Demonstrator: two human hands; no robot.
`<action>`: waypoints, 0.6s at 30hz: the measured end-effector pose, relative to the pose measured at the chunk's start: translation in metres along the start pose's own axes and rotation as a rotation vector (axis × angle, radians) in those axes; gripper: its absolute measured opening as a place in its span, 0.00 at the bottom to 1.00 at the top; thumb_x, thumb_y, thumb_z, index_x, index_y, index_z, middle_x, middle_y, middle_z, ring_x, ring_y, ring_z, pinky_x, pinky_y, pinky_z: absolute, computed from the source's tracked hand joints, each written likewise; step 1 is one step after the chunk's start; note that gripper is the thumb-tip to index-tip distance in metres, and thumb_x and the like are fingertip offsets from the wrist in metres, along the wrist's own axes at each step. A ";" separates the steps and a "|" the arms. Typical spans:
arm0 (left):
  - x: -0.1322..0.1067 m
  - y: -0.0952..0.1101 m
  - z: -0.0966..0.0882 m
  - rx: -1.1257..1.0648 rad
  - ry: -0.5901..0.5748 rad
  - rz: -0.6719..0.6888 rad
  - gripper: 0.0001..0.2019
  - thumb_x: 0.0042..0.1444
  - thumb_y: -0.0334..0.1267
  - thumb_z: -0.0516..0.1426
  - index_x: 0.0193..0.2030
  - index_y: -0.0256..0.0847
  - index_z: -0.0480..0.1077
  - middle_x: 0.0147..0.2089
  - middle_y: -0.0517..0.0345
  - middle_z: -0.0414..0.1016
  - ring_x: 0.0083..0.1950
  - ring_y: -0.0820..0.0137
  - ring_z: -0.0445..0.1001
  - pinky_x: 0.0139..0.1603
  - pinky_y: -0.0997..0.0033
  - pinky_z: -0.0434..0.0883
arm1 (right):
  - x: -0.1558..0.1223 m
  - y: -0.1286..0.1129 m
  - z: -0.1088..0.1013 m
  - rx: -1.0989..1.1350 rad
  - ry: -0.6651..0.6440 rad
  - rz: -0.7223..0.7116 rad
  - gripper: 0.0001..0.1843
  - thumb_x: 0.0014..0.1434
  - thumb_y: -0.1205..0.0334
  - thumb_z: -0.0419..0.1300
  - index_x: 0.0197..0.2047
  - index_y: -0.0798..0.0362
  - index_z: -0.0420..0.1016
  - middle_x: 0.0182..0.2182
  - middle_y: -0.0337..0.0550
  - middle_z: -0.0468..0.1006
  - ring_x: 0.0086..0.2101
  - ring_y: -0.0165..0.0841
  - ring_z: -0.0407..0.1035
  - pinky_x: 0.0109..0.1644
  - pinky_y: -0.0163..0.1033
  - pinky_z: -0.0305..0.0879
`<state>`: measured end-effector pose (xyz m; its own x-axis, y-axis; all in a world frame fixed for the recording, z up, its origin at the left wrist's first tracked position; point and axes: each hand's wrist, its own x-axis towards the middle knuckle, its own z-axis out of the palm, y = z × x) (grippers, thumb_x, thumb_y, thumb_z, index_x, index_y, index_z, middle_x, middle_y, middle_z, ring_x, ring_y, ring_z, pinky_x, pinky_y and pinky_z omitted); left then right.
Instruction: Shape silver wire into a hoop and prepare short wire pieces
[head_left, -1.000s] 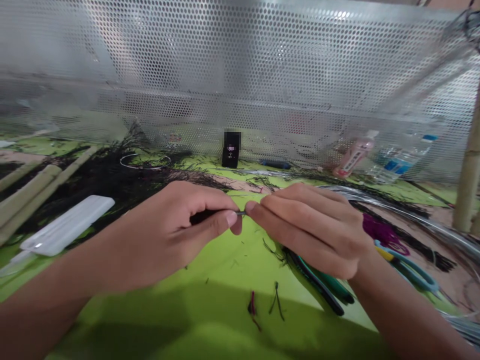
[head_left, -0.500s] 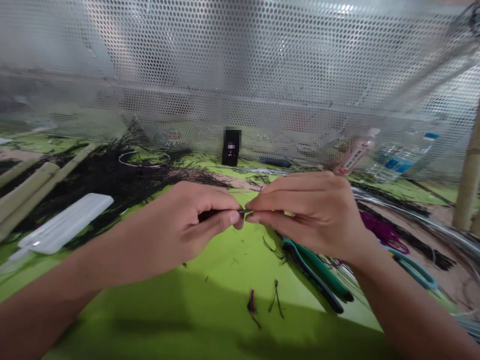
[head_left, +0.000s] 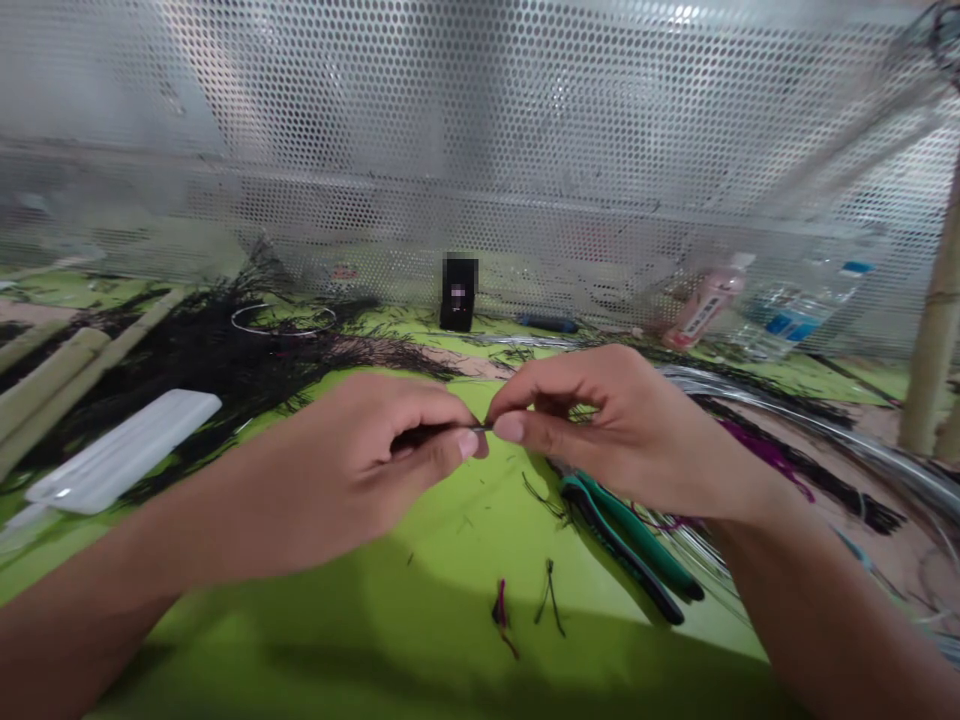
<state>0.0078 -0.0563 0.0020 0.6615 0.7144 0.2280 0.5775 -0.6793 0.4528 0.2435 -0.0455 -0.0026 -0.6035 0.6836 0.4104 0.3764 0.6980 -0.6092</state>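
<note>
My left hand (head_left: 352, 470) is closed in a pinch round a thin dark wire piece (head_left: 427, 432) held over the green table top (head_left: 420, 640). My right hand (head_left: 607, 425) pinches the wire's other end between thumb and forefinger, fingertips almost touching those of the left. Just below the right hand lie green-handled pliers (head_left: 637, 550). Two small bent wire scraps (head_left: 525, 605), one purple and one black, lie nearer me on the table.
A perforated metal screen (head_left: 480, 170) walls off the back. A heap of black fibres (head_left: 225, 350), bamboo sticks (head_left: 52, 375) and a white box (head_left: 124, 450) lie left. A black device (head_left: 459, 293), bottles (head_left: 750, 305), silver wire coils (head_left: 825, 425) and purple strands (head_left: 765, 455) lie right.
My right hand has turned, wrist rolling so the fingers curl up and the thumb shows, while staying pinched on the wire. The left hand has hardly moved. More of the pliers shows.
</note>
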 end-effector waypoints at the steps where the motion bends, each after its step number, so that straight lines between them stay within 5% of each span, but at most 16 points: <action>1: -0.001 0.002 -0.001 -0.007 0.002 -0.008 0.15 0.71 0.41 0.51 0.31 0.41 0.68 0.27 0.62 0.67 0.28 0.72 0.63 0.28 0.67 0.56 | -0.001 -0.001 -0.001 -0.033 -0.003 -0.023 0.08 0.68 0.63 0.64 0.38 0.51 0.84 0.26 0.31 0.77 0.24 0.23 0.64 0.26 0.31 0.56; 6: -0.005 0.007 -0.003 -0.034 -0.046 -0.026 0.14 0.72 0.41 0.50 0.38 0.42 0.73 0.32 0.62 0.74 0.31 0.71 0.68 0.31 0.70 0.61 | -0.004 -0.006 -0.002 -0.049 -0.024 0.004 0.10 0.70 0.61 0.62 0.37 0.47 0.84 0.25 0.30 0.75 0.23 0.23 0.61 0.25 0.33 0.54; 12: -0.009 0.001 0.005 -0.019 -0.004 -0.025 0.12 0.72 0.43 0.53 0.48 0.45 0.78 0.47 0.59 0.82 0.46 0.68 0.77 0.45 0.72 0.67 | -0.003 -0.005 0.004 -0.010 -0.067 0.141 0.11 0.69 0.60 0.63 0.36 0.49 0.85 0.23 0.33 0.73 0.22 0.25 0.60 0.23 0.33 0.53; 18: -0.004 0.000 0.006 -0.009 0.016 0.002 0.13 0.71 0.39 0.53 0.38 0.43 0.75 0.33 0.62 0.76 0.31 0.72 0.69 0.31 0.71 0.61 | -0.002 -0.003 0.011 -0.064 0.015 0.125 0.16 0.71 0.63 0.59 0.31 0.52 0.81 0.22 0.34 0.72 0.21 0.25 0.61 0.21 0.33 0.54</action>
<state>0.0084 -0.0601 -0.0043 0.6552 0.7155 0.2425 0.5714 -0.6793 0.4604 0.2359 -0.0513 -0.0084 -0.5386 0.7688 0.3447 0.4924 0.6192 -0.6116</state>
